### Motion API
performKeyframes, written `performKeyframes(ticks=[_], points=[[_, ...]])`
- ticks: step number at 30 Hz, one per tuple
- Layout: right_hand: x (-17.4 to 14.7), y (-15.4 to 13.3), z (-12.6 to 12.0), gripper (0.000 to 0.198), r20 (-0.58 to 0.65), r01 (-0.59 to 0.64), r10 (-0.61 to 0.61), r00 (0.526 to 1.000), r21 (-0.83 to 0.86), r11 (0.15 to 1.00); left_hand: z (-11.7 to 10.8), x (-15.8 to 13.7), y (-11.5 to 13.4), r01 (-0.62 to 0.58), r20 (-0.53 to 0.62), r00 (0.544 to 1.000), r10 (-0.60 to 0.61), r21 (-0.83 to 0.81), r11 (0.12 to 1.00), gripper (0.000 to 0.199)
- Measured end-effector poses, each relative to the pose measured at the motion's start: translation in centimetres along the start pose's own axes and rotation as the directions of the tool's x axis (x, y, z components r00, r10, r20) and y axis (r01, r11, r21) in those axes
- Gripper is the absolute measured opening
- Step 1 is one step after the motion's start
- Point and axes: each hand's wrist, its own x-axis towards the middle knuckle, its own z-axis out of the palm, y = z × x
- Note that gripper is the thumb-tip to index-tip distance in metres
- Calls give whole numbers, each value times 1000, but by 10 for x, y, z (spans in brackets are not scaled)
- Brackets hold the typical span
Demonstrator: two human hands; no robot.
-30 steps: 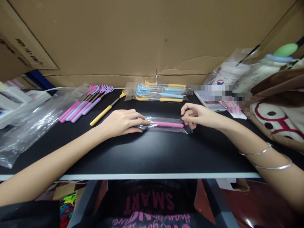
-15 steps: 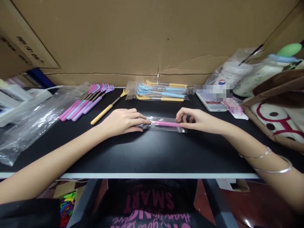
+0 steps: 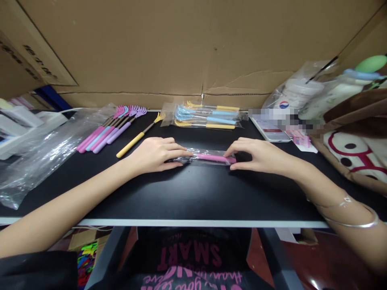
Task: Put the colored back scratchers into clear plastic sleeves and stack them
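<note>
The pink handle point(image 3: 213, 157) lies in a clear plastic sleeve point(image 3: 208, 152) on the black tabletop point(image 3: 193, 197), between the two hands; its far end disappears under the left hand. It looks light and rigid, likely hard to damage, while the film seems thin, limp and apt to slide or crease. The firmest hold would probably be through the film on the thick grip beside the right hand, with the sleeve steadied near the left.

The left hand point(image 3: 160, 155) is spread palm down, fingers extended, fingertips resting on the sleeve rather than clenched around it. The right hand point(image 3: 260, 155) is half curled, its forefinger and thumb either side of the handle's end; whether they pinch it cannot be told. A yellow scratcher point(image 3: 130, 144) lies just beyond the left wrist, touching neither hand.
</note>
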Motion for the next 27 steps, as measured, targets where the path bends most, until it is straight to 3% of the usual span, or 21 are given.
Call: performKeyframes(ticks=[7, 12, 18, 27], points=[[-1, -16, 7, 16, -61, 77, -98, 993, -284, 956, 2, 0, 0, 17, -21, 1000, -16, 31, 999, 33], [-1, -20, 10, 27, -92, 57, -95, 991, -358, 932, 0, 1, 0, 53, -52, 997, -50, 42, 998, 38], [-3, -11, 4, 30, -130, -29, -22, 991, -381, 924, -11, -5, -11, 165, 26, 985, -169, 108, 980, 42], [-4, -6, -1, 28, -145, -129, 87, 986, -307, 943, -24, -8, -15, 354, 69, 934, -350, -51, 934, 39]])
